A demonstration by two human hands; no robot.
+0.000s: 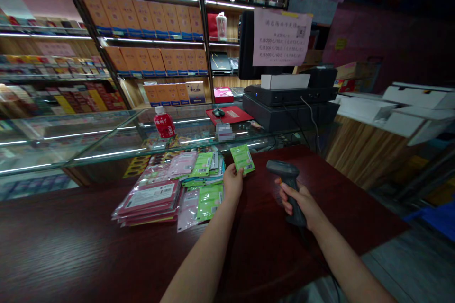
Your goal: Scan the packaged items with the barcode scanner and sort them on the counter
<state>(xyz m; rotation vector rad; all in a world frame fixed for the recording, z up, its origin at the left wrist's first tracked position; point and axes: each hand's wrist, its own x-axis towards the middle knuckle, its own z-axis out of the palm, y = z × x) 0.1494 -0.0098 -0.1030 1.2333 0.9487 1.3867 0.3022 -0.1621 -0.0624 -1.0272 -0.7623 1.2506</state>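
Note:
Between the thumb and fingers of my left hand (pixel 233 182) is a small green packet (pixel 242 158) with a barcode label at its edge. My right hand (pixel 298 202) is wrapped round the handle of a dark barcode scanner (pixel 284 170), whose head points left toward the packet. A cord runs down from the scanner's base. Left of my left hand lies a loose pile of green and pink packets (pixel 210 201). Beside that pile, a stack of flat pink plastic-wrapped packs (pixel 151 199) rests on the dark red table (pixel 88 246).
Behind the table stands a glass counter (pixel 106 139) bearing a red-labelled bottle (pixel 164 123), a mouse (pixel 218 112) on a red mat and a black cash register (pixel 287 109) with a monitor. White boxes (pixel 423 99) sit at the right. Shelves of boxes line the back.

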